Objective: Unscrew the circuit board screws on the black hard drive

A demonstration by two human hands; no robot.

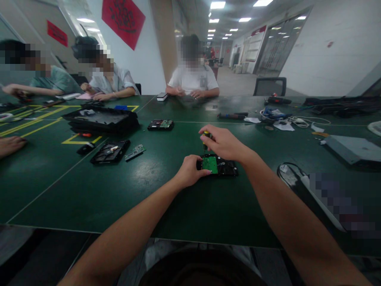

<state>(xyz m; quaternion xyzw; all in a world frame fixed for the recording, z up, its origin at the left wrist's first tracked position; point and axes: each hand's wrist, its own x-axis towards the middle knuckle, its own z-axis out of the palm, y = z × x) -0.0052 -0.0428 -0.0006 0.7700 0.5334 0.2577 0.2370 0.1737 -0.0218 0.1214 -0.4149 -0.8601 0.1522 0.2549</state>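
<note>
A hard drive (228,167) with a green circuit board (209,164) on its upper face lies flat on the green table (166,206) in front of me. My left hand (192,170) grips its left end, with thumb and fingers along the near and far sides. In my right hand (222,142) is a screwdriver (206,143) with a yellow and dark handle. It stands upright, its tip down at the far left part of the board. Whether the tip sits in a screw is too small to tell.
Left lie a black casing (110,152), a loose circuit board (135,152) and a black tray (101,121). Another hard drive (160,124) is farther back. On the right are a grey metal box (353,150), cables (303,121) and a white power strip (323,202). Several people sit across the table.
</note>
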